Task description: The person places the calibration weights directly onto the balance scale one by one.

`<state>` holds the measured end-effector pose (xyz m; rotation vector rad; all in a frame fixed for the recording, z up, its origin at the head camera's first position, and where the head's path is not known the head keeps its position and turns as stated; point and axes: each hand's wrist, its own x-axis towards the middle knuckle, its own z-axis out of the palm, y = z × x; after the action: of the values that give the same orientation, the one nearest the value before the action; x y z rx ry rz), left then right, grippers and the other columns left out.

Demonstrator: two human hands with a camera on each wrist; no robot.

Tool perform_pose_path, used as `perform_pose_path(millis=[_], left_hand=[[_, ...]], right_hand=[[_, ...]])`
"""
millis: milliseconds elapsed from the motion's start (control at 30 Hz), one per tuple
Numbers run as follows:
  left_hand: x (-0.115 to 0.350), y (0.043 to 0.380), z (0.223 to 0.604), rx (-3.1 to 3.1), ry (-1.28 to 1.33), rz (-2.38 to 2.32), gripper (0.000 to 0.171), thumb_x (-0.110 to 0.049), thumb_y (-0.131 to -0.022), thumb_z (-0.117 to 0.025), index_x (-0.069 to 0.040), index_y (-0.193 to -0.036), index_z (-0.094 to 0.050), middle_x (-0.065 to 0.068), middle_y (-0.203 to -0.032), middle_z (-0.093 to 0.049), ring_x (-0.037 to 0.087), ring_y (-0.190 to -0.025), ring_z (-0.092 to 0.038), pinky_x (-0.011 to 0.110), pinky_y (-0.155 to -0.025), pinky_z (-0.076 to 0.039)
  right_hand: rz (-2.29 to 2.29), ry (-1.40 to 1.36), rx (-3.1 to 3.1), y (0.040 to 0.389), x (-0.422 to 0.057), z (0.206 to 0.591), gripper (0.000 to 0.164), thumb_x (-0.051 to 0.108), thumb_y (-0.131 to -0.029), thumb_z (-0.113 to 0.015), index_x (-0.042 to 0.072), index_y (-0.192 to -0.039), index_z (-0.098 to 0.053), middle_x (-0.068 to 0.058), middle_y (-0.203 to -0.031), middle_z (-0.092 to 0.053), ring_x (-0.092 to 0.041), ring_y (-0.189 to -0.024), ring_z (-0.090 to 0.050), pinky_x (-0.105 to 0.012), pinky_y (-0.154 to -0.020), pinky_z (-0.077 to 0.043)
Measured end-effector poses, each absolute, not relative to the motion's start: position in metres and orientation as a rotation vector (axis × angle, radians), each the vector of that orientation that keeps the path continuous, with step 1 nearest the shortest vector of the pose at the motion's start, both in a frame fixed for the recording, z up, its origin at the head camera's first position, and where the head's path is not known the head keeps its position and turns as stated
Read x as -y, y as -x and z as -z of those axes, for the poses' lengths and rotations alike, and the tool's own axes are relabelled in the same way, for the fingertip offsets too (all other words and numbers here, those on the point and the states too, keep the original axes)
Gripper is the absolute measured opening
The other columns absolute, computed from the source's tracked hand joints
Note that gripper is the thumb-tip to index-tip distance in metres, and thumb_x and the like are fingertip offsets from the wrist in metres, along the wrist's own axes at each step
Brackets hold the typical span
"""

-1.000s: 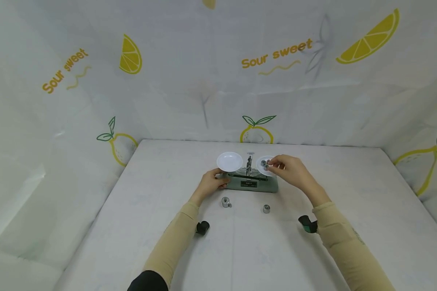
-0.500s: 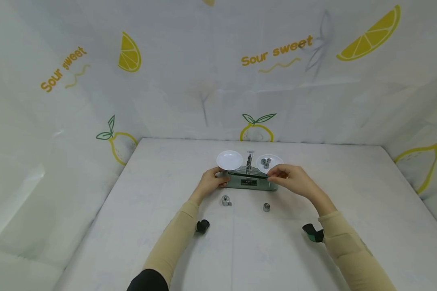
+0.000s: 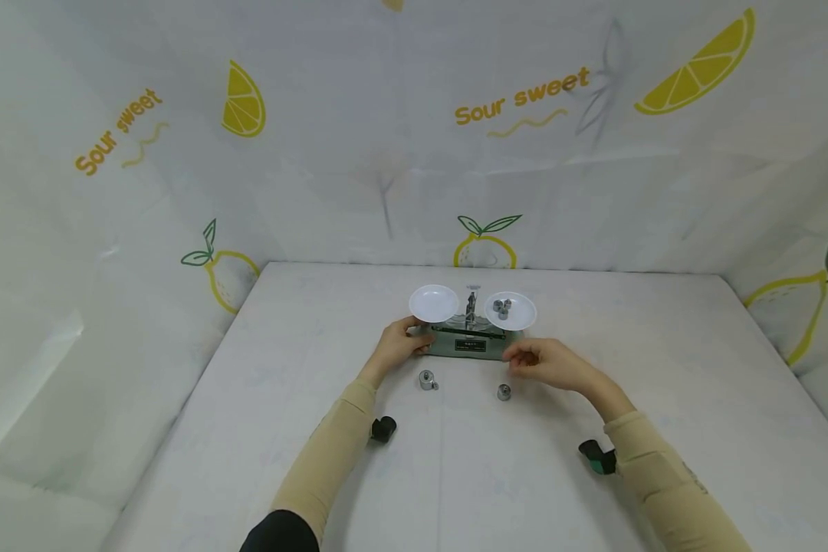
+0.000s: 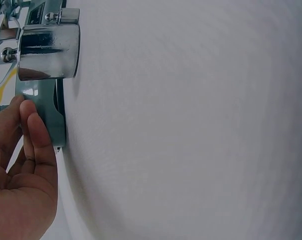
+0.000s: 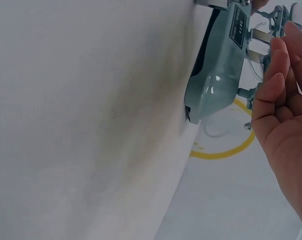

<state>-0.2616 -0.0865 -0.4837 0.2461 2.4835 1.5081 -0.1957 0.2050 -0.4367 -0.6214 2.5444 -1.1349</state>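
Observation:
A green balance scale (image 3: 483, 351) with two white pans stands toward the back of the table. My left hand (image 3: 395, 351) grips the left end of its base, thumb in front; in the left wrist view, the fingers (image 4: 43, 137) lie against that green end. The left pan (image 3: 434, 304) has nothing on it, and several small metal weights (image 3: 502, 310) sit together on the right pan (image 3: 523, 313). My right hand (image 3: 550, 363) hovers by the base's front right corner, fingers loosely curled and holding nothing. Below it on the table is a single metal weight (image 3: 504, 392).
In front of the scale's left half stands a larger metal weight (image 3: 425, 379) with a tiny one (image 3: 435, 386) beside it. A white sheet printed with lemons (image 3: 484, 253) hangs behind the table's back edge.
My right hand has drawn away from the weights on the right pan, coming down and toward me in front of the base. The left hand has kept its grip on the scale.

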Motion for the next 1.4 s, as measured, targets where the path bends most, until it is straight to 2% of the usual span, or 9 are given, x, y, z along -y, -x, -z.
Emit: perform_pose_path(millis=[233,700,1067,1400], left_hand=[[0.087,0.261,0.483,-2.483,-0.249,-1.515,0.039,-0.023,-0.085,-0.068,-0.007,-0.120,-0.059,0.006,-0.073,-0.069,0.005,-0.060,-0.060,0.019,-0.065,-0.049],[0.087,0.260,0.484,-2.477,-0.256,-1.521,0.039,-0.021,-0.085,-0.067,-0.007,-0.121,-0.059,0.009,-0.078,-0.070,0.004,-0.061,-0.060,0.019,-0.065,-0.050],[0.087,0.260,0.485,-2.476,-0.247,-1.535,0.038,-0.019,-0.085,-0.068,-0.008,-0.120,-0.060,0.011,-0.082,-0.070,0.004,-0.062,-0.060,0.020,-0.066,-0.051],[0.087,0.260,0.485,-2.458,-0.243,-1.555,0.039,-0.019,-0.085,-0.068,-0.008,-0.121,-0.059,0.010,-0.081,-0.070,0.005,-0.062,-0.060,0.020,-0.065,-0.051]], right_hand=[[1.092,0.673,-2.463,0.196,-0.206,0.446,0.023,0.012,-0.083,-0.067,0.002,-0.104,-0.064,-0.003,-0.087,-0.064,-0.007,-0.077,-0.055,-0.021,-0.067,-0.047],[0.929,0.755,-2.449,0.196,-0.201,0.455,0.020,0.011,-0.078,-0.071,0.007,-0.097,-0.065,0.002,-0.081,-0.061,-0.005,-0.074,-0.052,-0.020,-0.066,-0.045],[0.925,0.814,-2.422,0.196,-0.200,0.457,0.019,0.009,-0.080,-0.070,0.010,-0.098,-0.064,0.002,-0.076,-0.055,-0.004,-0.070,-0.047,-0.019,-0.062,-0.042],[0.913,0.792,-2.427,0.193,-0.199,0.456,0.018,0.012,-0.082,-0.069,0.012,-0.099,-0.064,0.002,-0.077,-0.055,-0.005,-0.070,-0.047,-0.020,-0.062,-0.041]])
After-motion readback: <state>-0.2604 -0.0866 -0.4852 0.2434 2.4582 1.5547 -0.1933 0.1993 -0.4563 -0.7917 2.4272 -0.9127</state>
